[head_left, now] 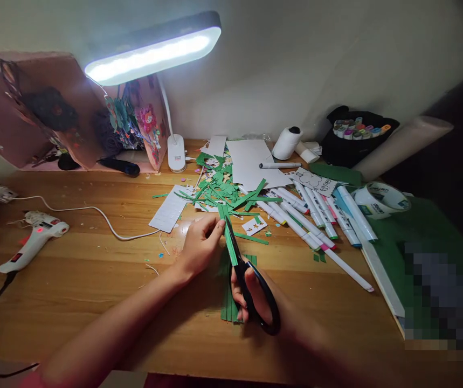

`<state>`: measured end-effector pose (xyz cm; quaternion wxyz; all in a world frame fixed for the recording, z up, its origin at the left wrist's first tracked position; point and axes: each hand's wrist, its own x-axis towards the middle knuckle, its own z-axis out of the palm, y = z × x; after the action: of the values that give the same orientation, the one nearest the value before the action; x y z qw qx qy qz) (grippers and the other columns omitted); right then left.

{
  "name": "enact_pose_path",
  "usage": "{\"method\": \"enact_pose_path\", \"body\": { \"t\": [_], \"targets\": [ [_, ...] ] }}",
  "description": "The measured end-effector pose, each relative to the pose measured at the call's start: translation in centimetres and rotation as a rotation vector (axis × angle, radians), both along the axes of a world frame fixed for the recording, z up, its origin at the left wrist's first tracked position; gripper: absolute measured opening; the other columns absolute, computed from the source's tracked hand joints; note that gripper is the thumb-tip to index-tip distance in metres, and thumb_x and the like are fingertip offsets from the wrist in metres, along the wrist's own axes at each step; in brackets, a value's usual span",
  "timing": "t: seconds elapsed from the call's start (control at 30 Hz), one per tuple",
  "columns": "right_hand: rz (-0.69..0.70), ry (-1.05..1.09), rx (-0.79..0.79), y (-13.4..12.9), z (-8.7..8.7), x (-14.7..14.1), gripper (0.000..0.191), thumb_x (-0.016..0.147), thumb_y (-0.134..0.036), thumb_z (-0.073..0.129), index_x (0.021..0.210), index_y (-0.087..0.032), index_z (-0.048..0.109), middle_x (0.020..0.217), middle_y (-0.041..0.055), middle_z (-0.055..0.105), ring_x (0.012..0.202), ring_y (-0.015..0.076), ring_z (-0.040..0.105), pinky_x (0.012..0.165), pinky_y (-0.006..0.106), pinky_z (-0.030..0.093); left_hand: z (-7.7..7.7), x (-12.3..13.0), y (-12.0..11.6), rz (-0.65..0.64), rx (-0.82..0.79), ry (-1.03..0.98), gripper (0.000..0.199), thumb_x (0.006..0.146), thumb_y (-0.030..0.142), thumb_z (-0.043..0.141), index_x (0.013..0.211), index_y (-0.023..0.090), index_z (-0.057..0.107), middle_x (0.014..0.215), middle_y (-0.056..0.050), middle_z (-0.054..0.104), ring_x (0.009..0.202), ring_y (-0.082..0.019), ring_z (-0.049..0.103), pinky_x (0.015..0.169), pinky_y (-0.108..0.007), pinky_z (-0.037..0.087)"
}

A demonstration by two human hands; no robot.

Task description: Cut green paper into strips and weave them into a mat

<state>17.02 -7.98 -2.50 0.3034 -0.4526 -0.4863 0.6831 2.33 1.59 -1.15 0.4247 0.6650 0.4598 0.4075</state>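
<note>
My left hand pinches the upper end of a narrow green paper strip between thumb and fingers. In my right hand is a pair of black-handled scissors, with the blades pointing up along the strip and touching it. Below, partly hidden by my right hand, a stack of green strips lies flat on the wooden table. Just beyond my left hand spreads a heap of cut green paper scraps.
Several markers lie to the right, near a tape roll and a black marker case. A glue gun with a lit red light rests at left. A desk lamp hangs overhead; white paper lies at the back.
</note>
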Motion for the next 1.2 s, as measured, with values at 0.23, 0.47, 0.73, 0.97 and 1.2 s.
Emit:
{"method": "enact_pose_path", "body": {
  "t": [0.23, 0.47, 0.73, 0.97, 1.2],
  "targets": [
    [-0.056, -0.059, 0.017, -0.1, 0.0, 0.0, 0.058, 0.081, -0.075, 0.027, 0.087, -0.020, 0.044, 0.064, -0.0048, 0.043, 0.047, 0.0081, 0.046, 0.051, 0.024, 0.046, 0.4, 0.1, -0.2, -0.021, -0.057, -0.049, 0.035, 0.085, 0.038, 0.048, 0.057, 0.017, 0.045, 0.055, 0.004, 0.039, 0.056, -0.012, 0.036, 0.054, -0.025, 0.027],
    [-0.028, -0.027, 0.065, 0.1, 0.7, -0.1, 0.058, 0.082, -0.074, 0.025, 0.087, -0.019, 0.042, 0.063, -0.0059, 0.041, 0.047, 0.0078, 0.046, 0.048, 0.022, 0.043, 0.7, 0.2, -0.1, -0.055, -0.118, -0.103, 0.036, 0.084, 0.038, 0.050, 0.055, 0.018, 0.045, 0.054, 0.004, 0.039, 0.054, -0.011, 0.036, 0.053, -0.024, 0.028],
    [-0.050, -0.048, 0.041, 0.2, 1.0, -0.1, 0.054, 0.084, -0.071, 0.028, 0.084, -0.019, 0.043, 0.062, -0.0060, 0.042, 0.046, 0.0083, 0.048, 0.049, 0.023, 0.043, 0.8, 0.3, -0.2, -0.078, -0.142, -0.094, 0.036, 0.082, 0.040, 0.049, 0.055, 0.018, 0.047, 0.054, 0.003, 0.043, 0.055, -0.012, 0.038, 0.054, -0.024, 0.029],
    [-0.034, -0.108, 0.122, 0.2, 1.2, 0.1, 0.057, 0.084, -0.072, 0.021, 0.081, -0.020, 0.043, 0.061, -0.0044, 0.044, 0.051, 0.0104, 0.050, 0.052, 0.024, 0.043, 0.9, 0.4, -0.3, -0.156, -0.138, -0.087, 0.036, 0.083, 0.038, 0.048, 0.054, 0.018, 0.044, 0.053, 0.004, 0.036, 0.052, -0.011, 0.032, 0.052, -0.024, 0.028],
    [-0.038, -0.094, 0.081, 0.3, 1.2, 0.0, 0.060, 0.082, -0.075, 0.019, 0.072, -0.019, 0.042, 0.057, -0.0039, 0.044, 0.049, 0.0109, 0.052, 0.050, 0.024, 0.043, 0.9, 0.4, -0.3, -0.171, -0.193, -0.138, 0.036, 0.083, 0.040, 0.049, 0.055, 0.018, 0.043, 0.054, 0.004, 0.034, 0.053, -0.011, 0.031, 0.052, -0.024, 0.026]
  ]
}}
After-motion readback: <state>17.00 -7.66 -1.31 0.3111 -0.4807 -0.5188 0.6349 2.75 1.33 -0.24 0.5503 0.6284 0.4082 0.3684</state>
